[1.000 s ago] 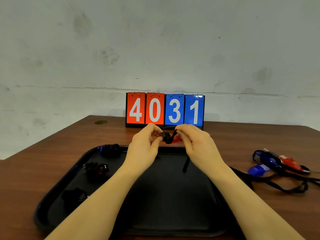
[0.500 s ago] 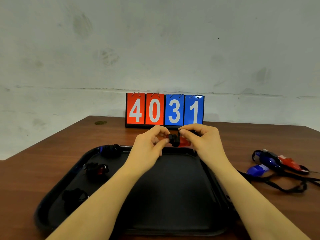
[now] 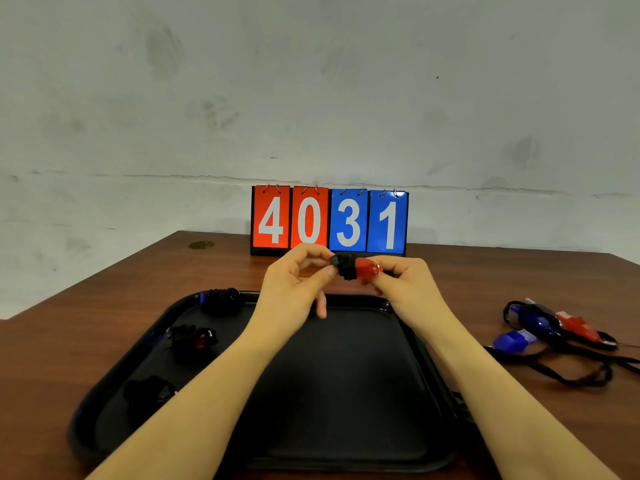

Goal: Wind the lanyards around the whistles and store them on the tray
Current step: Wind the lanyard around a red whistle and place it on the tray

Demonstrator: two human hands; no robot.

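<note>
1. Holding a red whistle (image 3: 367, 269) up over the far edge of the tray (image 3: 346, 427), both hands working on it.
2. Right hand (image 3: 405, 285) pinches the whistle's red end; left hand (image 3: 294, 285) pinches the black end, where the lanyard (image 3: 347, 270) sits as a tight band round the body.
3. No loose tail of cord visible, so winding looks finished or nearly so; the very end is hidden by fingers, cannot tell if tucked.
4. Step in hand, by my read: last wrap on whistle 4, then stowing.
5. On the tray's left side lie 3 wound bundles (image 3: 192, 337), spaced front to back.
6. Unwound whistles (image 3: 540, 323), 2 blue and 1 red as far as I can tell, lie tangled in their cords on the worktop (image 3: 86, 341) to the right, well apart from the hands.
7. Next move calls for keeping the wrap pinched so it doesn't spring loose, lowering it onto bare tray floor clear of the other bundles, then letting go.
8. Scoreboard (image 3: 329, 221) at the back reads 4031.
</note>
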